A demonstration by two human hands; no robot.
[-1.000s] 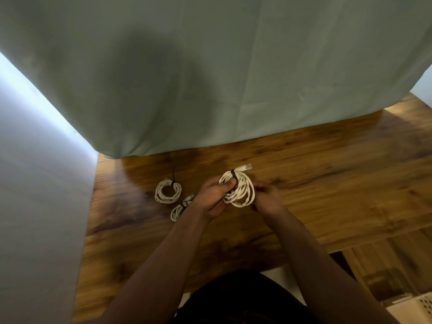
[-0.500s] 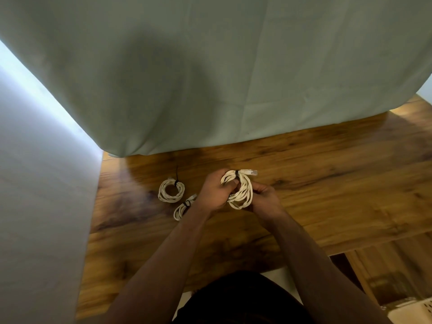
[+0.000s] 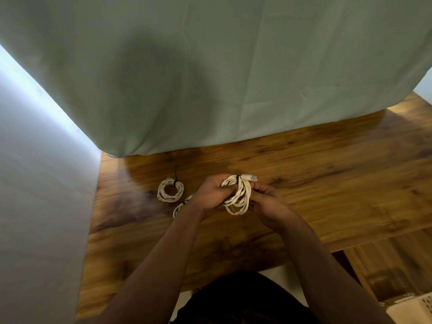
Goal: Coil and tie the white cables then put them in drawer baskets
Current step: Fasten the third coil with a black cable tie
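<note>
Hands both curled round white cable coil [image 3: 240, 197], just above desk [image 3: 327, 183]: left hand [image 3: 211, 195] at black tie [image 3: 238, 179], right hand [image 3: 266, 202] on loops. Squeezed narrower than a second ago; tie seemingly cinching, basket [image 3: 416, 309] step pending.

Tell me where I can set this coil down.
Bare table lies right of the right hand, between the green cloth and the near edge. Crowded left of the left hand: round tied coil and second coil.
</note>
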